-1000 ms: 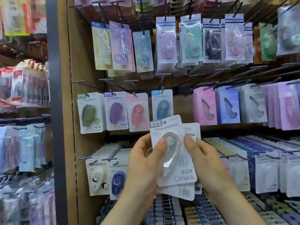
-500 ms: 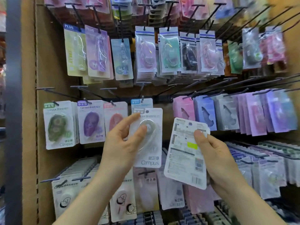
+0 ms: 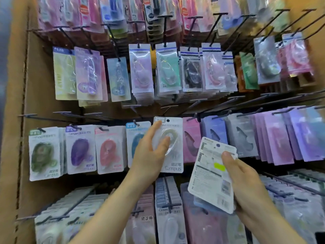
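My left hand (image 3: 151, 154) holds a white Campus correction-tape pack (image 3: 173, 155) with a clear blister, raised against the middle row of hooks beside a blue pack (image 3: 135, 138); thumb on the blister, fingers behind the card. My right hand (image 3: 242, 178) grips a second pack (image 3: 211, 175) turned back side out, white with printed text and a yellow-green sticker, lower and to the right. A further card seems to lie behind it.
A brown pegboard display (image 3: 40, 106) carries rows of black hooks with hanging correction-tape packs: green (image 3: 44, 154), purple (image 3: 80, 148), pink (image 3: 110, 150) on the left, pastel boxes (image 3: 274, 136) on the right. Bare hook tips (image 3: 198, 104) jut out above my hands.
The two packs, stacked together in both hands a second ago, are now separated. My left hand has lifted its pack up to the middle hook row; the view has tilted upward.
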{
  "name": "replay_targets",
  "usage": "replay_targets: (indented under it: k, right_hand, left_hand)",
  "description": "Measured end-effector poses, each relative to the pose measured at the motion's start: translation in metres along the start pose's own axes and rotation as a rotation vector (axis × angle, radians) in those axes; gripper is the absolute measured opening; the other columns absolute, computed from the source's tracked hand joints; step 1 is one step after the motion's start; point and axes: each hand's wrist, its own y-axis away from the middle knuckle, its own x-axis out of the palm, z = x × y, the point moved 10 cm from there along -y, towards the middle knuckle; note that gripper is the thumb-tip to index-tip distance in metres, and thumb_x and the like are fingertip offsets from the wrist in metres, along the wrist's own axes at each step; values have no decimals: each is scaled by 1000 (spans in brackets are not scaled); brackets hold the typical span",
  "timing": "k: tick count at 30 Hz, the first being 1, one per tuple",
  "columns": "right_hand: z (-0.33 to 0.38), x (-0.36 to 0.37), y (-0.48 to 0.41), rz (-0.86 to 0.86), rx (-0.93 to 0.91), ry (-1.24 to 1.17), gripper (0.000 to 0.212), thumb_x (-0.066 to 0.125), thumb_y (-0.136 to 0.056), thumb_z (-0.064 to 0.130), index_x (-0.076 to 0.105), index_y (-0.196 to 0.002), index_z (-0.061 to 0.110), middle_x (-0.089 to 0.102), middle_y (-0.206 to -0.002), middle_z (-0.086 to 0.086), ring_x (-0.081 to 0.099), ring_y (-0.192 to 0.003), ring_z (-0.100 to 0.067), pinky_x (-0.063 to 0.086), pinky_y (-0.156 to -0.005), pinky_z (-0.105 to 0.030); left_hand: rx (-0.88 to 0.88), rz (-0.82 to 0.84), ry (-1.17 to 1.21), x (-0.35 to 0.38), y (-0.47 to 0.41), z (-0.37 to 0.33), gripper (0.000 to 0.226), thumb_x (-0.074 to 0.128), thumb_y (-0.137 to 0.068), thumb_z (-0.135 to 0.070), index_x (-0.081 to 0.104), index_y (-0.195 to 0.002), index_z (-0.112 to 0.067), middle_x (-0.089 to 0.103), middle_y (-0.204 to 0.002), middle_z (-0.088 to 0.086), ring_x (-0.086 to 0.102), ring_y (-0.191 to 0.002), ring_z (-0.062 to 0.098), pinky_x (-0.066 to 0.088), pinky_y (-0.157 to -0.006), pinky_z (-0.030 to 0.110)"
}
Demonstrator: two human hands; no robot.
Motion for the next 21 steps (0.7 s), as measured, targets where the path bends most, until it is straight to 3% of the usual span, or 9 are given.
replay_targets:
  k: [3,6,10,12,14,17,21]
  right_hand:
    - [-6,4,-2,39,46,16,38,52,-95,43,70,-88,11,74,-84,-20,62,-86,-59,33,-78,-84]
    - [-12,5,-6,52,61,23,37,51,-95,44,72,-83,15,75,-86,-19,63,-87,-59,39,-76,-76]
    - [-12,10,-9,104,39,39,37,51,-95,43,74,-80,19,76,-86,-15,65,-87,-54,36,-79,-81]
    - [-12,11,-11,120,27,38,36,50,-95,41,74,-83,16,76,-86,-12,70,-86,-45,48,-79,-68]
    - [-11,13,-15,141,0,34,35,50,-95,38,72,-88,11,77,-86,-9,74,-79,-29,59,-68,-42]
    - [-9,15,-18,162,-33,65,35,49,-97,34,70,-87,8,77,-81,-7,74,-66,-18,52,-47,-21]
    - [-7,16,-18,162,-51,49,34,48,-98,31,70,-91,6,74,-70,-5,66,-48,-8,41,-37,-13]
  left_hand:
    - [-1,-19,-28,1,5,2,51,56,-97,-32,39,-145,-32,39,-135,-26,32,-127,-10,25,-105,15]
    - [-20,-30,-22,3,8,3,51,56,-98,-32,39,-146,-33,39,-136,-26,31,-127,-11,24,-104,14]
    - [-31,-49,-48,4,7,4,52,54,-99,-33,36,-148,-32,38,-142,-24,29,-129,-8,22,-105,15]
    - [-49,-42,-92,5,3,6,54,53,-99,-35,34,-150,-30,36,-149,-19,29,-136,-2,21,-106,16]
    - [-70,-4,-144,9,-2,10,57,50,-100,-35,29,-152,-29,32,-155,-14,27,-142,4,20,-106,17]
    - [-54,95,-379,18,-11,14,65,49,-101,-33,15,-156,-26,37,-153,1,34,-140,17,28,-107,26]
    - [30,135,-898,26,-23,18,84,58,-93,-37,6,-156,-19,40,-138,13,44,-124,29,40,-99,35]
